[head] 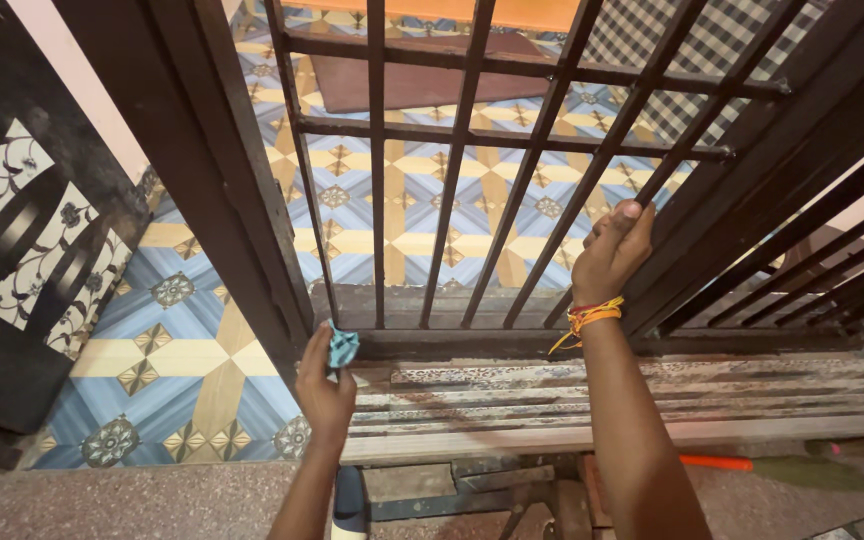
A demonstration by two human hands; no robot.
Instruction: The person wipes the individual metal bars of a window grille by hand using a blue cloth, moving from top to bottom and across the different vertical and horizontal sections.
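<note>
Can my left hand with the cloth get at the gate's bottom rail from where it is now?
Probably yes. The left hand holds the cloth right at the corner where the bottom rail begins, with nothing between them. The right hand grips a bar higher up, out of the way.

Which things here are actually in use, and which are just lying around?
In use:
left hand holding a small teal cloth
right hand gripping a bar of the dark metal gate

Lying about:
orange-handled broom on the floor
brown mat beyond the gate
</note>
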